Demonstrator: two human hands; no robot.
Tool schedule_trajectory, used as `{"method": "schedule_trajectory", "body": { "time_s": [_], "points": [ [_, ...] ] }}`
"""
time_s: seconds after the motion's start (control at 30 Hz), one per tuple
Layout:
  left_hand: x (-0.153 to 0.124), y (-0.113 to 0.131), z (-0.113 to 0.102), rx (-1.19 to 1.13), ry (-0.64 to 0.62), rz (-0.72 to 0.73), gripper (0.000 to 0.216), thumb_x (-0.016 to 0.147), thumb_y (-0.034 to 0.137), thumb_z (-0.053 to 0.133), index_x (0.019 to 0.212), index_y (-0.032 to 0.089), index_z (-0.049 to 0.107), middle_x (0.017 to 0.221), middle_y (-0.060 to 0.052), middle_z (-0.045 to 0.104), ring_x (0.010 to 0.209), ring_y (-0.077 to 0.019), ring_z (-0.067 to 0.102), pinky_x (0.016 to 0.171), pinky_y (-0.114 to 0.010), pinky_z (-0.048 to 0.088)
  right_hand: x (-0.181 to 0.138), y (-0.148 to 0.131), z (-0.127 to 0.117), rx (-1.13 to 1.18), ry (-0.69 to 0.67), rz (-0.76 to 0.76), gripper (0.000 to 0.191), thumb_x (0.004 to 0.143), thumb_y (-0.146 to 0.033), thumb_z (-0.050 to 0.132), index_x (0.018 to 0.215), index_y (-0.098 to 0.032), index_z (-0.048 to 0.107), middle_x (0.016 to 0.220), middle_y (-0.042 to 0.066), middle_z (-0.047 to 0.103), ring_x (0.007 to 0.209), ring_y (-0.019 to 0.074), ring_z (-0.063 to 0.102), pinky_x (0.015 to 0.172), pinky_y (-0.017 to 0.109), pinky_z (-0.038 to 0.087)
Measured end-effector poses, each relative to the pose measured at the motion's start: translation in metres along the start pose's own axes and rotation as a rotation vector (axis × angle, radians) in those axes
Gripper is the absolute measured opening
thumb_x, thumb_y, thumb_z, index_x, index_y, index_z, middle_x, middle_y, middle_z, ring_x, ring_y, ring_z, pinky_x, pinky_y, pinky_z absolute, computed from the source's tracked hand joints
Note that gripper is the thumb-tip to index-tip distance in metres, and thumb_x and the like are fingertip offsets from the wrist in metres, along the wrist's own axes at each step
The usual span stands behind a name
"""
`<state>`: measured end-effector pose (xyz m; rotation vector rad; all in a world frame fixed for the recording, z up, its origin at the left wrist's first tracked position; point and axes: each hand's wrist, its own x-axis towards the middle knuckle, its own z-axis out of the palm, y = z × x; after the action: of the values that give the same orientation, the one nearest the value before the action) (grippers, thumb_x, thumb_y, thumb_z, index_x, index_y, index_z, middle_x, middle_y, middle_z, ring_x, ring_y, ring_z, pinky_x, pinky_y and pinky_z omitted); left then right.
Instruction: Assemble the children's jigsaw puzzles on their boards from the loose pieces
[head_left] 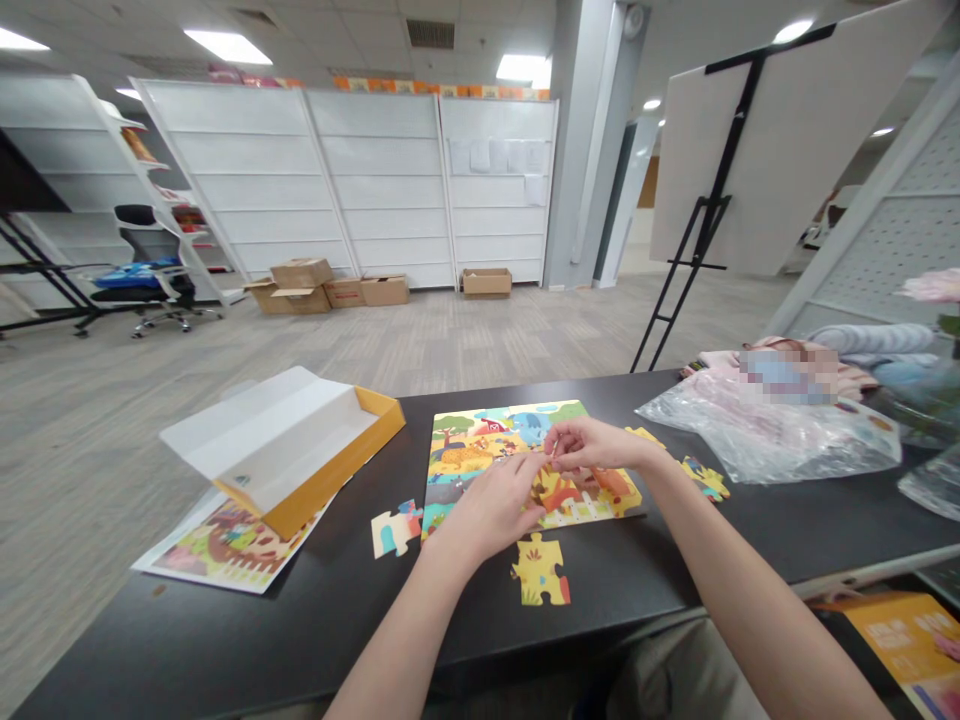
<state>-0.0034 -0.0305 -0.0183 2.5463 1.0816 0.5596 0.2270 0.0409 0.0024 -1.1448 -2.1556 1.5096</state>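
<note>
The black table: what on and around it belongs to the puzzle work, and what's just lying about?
Puzzle work:
puzzle, under left hand and right hand
loose pieces
probably open box, picture sheet

Apparently lying about:
plastic packaging
cardboard boxes

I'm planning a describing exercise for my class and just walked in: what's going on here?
Someone is working at an animal jigsaw on a black table. Their left hand and right hand are close together over its middle; I can't tell whether either holds a piece. Loose pieces lie left, right and on the near side of it. An open yellow box sits at the left, partly over a printed sheet.
</note>
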Motion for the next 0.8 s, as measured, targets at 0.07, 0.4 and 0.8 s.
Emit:
{"method": "schedule_trajectory", "body": {
  "time_s": [0.07,0.4,0.8],
  "points": [
    [0.000,0.001,-0.002,0.025,0.004,-0.010,0.052,0.089,0.021,0.062,0.137,0.025,0.043,0.141,-0.010,0.056,0.131,-0.0255,0.054,0.109,-0.042,0.046,0.001,0.005,-0.003,0.002,-0.001,0.017,0.040,0.073,-0.048,0.079,0.092,-0.017,0.062,0.071,0.000,0.068,0.062,0.0139,0.063,0.056,0.023,0.047],
    [0.001,0.000,0.001,0.202,-0.045,0.003,0.018,0.096,0.028,0.057,0.111,0.020,0.061,0.120,-0.010,0.066,0.114,-0.0263,0.061,0.100,-0.041,0.049,-0.007,0.041,-0.038,-0.134,0.273,0.053,0.034,0.069,-0.037,0.078,0.091,-0.016,0.063,0.074,0.001,0.067,0.067,0.0160,0.063,0.056,0.024,0.047],
    [0.001,0.003,-0.001,0.195,-0.007,-0.063,0.026,0.094,0.022,0.057,0.120,0.019,0.056,0.132,-0.012,0.060,0.121,-0.0273,0.059,0.102,-0.042,0.049,0.005,0.026,-0.017,-0.116,0.224,-0.172,0.030,0.083,-0.040,0.069,0.103,-0.018,0.065,0.097,0.006,0.067,0.085,0.0174,0.063,0.074,0.029,0.052]
  ]
}}
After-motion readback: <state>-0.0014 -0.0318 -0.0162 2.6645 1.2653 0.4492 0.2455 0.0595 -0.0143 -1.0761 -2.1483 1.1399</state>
